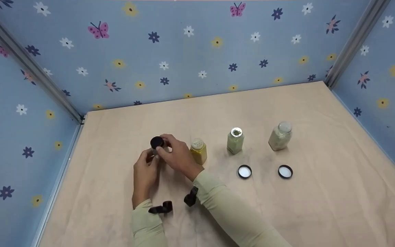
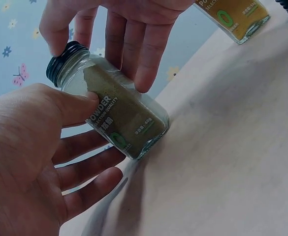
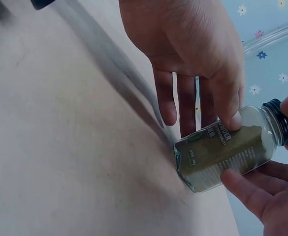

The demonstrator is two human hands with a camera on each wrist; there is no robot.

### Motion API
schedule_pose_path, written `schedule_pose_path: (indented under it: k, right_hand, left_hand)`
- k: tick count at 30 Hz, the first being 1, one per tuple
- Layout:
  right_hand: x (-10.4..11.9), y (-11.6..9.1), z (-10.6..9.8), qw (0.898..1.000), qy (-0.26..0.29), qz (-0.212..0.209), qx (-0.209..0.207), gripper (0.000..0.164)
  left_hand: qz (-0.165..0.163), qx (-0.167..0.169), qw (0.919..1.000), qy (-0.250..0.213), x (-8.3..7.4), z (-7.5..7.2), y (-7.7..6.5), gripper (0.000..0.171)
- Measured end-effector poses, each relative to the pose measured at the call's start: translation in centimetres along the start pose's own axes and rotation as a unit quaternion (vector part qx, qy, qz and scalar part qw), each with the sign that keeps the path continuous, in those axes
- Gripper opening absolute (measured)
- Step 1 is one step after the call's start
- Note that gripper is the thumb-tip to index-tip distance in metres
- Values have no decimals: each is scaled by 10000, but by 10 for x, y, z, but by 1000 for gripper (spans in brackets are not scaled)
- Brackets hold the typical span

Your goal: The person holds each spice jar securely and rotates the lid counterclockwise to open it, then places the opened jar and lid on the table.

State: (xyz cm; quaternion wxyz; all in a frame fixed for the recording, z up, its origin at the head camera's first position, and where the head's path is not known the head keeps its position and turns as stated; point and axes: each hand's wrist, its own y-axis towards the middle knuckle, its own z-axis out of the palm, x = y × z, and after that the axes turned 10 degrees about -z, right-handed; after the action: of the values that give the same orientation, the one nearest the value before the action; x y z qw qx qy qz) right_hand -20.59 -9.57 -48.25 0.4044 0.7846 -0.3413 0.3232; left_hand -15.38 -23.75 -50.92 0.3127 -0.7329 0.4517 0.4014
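A small glass spice jar point(image 2: 129, 105) of brownish-green powder leans at a slant between both hands, its bottom edge close to the tabletop. My left hand point(image 1: 145, 173) holds it by the body, thumb laid across the label. On the jar's neck sits a black screw cap point(image 1: 157, 142), which the thumb and fingers of my right hand point(image 1: 180, 156) pinch from the side. In the right wrist view, the jar's ribbed cap point(image 3: 280, 123) lies between the right hand's fingers. A jar of yellow powder point(image 1: 200, 156) with a perforated top stands just beside the right hand.
Farther right stand a green-filled jar point(image 1: 235, 143) with a shiny rim and a pale-filled jar point(image 1: 279, 138). Before them lie two black lids, one left point(image 1: 244, 171) and one right point(image 1: 285, 171), white linings up. Flower-patterned walls point(image 1: 190, 51) enclose the cloth-covered table point(image 1: 321, 206).
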Motion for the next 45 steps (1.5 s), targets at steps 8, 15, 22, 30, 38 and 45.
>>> schedule_pose_path:
  k: [8, 15, 22, 30, 38, 45]
  right_hand:
    - [1, 1, 1, 9994, -312, -88, 125, 55]
    - [2, 2, 2, 9993, -353, 28, 118, 58]
    - [3, 2, 1, 9973, -713, 92, 170, 57]
    - [3, 1, 3, 9978, -587, 217, 195, 59]
    - [1, 0, 3, 9990, -411, 102, 106, 45]
    - [0, -3, 2, 9994, -333, -37, 71, 34]
  left_hand:
    - [37, -27, 9999, 103, -1, 0, -1, 35]
    - [172, -101, 9997, 113, -1, 0, -2, 34]
    - [231, -62, 9996, 121, 0, 1, -2, 35]
    - [275, -104, 9996, 29, 0, 0, 0, 34]
    - [277, -77, 9996, -76, 1, -1, 0, 32]
    - [234, -36, 9997, -45, 3, 1, 0, 33]
